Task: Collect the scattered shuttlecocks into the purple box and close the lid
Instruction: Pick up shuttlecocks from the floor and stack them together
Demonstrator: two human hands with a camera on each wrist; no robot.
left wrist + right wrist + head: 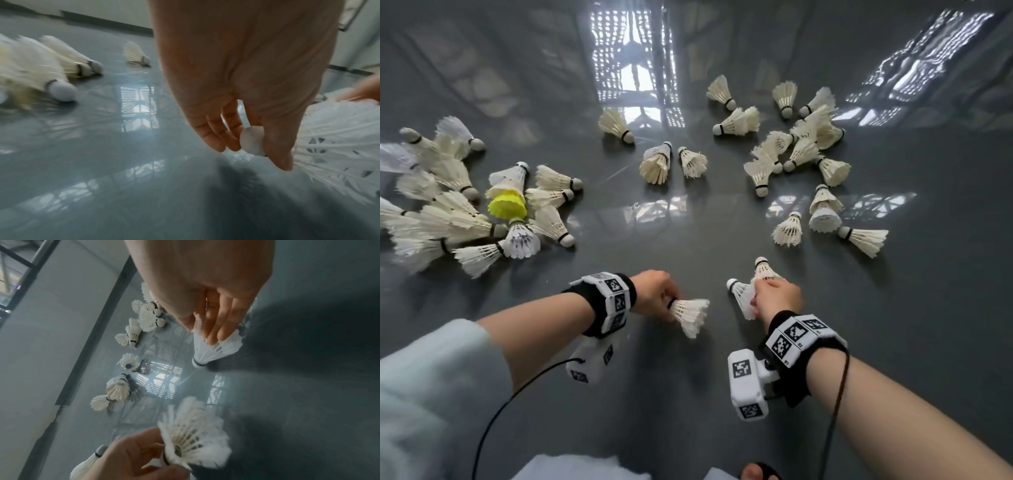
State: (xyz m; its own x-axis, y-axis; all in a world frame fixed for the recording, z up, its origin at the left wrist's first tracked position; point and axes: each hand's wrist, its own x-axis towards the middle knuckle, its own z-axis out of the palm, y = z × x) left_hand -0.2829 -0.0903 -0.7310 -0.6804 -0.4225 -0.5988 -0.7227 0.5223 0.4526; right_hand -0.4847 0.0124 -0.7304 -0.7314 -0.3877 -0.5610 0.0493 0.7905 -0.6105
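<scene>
The left hand [654, 291] is pinching one shuttlecock [690, 313] by its cork; the right hand [777, 296] is clamping two shuttlecocks [743, 296] by their skirts. These are probably featherlight with crushable feathers, so the cork seems the safer hold.

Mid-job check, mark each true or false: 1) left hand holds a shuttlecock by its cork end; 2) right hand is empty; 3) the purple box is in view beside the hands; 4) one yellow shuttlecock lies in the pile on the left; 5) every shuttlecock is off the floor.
1) True: the left hand pinches a white shuttlecock at its cork.
2) False: the right hand grips shuttlecocks by their feathers.
3) False: no purple box shows in any view.
4) True: the yellow shuttlecock lies among white ones.
5) False: many still lie scattered on the grey floor.
</scene>
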